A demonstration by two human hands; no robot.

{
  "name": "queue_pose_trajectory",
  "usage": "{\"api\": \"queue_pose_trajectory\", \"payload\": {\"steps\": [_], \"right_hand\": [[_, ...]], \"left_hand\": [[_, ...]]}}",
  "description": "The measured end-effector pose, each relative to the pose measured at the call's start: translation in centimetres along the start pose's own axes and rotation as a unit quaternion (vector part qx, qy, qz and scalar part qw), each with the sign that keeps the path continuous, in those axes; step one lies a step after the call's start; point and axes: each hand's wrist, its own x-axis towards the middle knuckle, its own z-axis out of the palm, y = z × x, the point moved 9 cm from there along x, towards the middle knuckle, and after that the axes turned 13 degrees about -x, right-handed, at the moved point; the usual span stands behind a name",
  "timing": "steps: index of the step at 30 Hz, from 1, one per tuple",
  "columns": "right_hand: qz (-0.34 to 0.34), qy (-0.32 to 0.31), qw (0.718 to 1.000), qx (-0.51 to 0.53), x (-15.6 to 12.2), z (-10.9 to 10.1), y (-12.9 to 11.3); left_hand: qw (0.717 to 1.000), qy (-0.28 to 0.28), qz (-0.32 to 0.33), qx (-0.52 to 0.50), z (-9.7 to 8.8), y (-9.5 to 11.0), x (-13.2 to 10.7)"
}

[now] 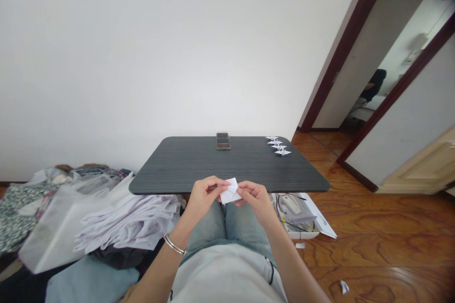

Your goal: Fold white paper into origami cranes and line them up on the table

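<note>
A small folded piece of white paper (230, 191) is held over my lap, just in front of the near edge of a dark grey table (199, 165). My left hand (203, 195) pinches its left side, fingers curled. My right hand (256, 197) pinches its right side. A metal bangle (174, 245) circles my left wrist.
Several folded white paper cranes (279, 145) line the table's far right. A phone (223, 141) stands at the far edge. Piles of white cloth and bags (117, 222) lie left on the floor. An open white box with cables (296, 215) sits right. A paper scrap (343, 286) lies on the wooden floor.
</note>
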Motion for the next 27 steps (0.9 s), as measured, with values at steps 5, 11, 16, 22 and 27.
{"api": "queue_pose_trajectory", "payload": {"steps": [5,11,16,22,27], "right_hand": [[-0.006,0.013,1.000,-0.011,-0.1,-0.2,-0.1],[-0.002,0.015,1.000,0.000,-0.1,-0.3,0.1],[0.019,0.006,0.999,0.031,0.0,-0.2,0.6],[0.028,0.009,0.999,0.032,0.1,-0.1,0.4],[0.053,0.003,0.999,0.014,0.1,0.1,0.9]], "left_hand": [[1.000,-0.031,0.004,0.002,0.8,0.5,-0.1],[0.999,-0.033,0.004,0.014,0.9,0.6,-0.1],[0.999,-0.039,0.005,0.021,0.9,0.6,0.0],[0.999,-0.020,0.007,0.035,0.5,0.3,0.1],[0.998,-0.016,0.028,0.059,0.6,0.7,0.0]]}}
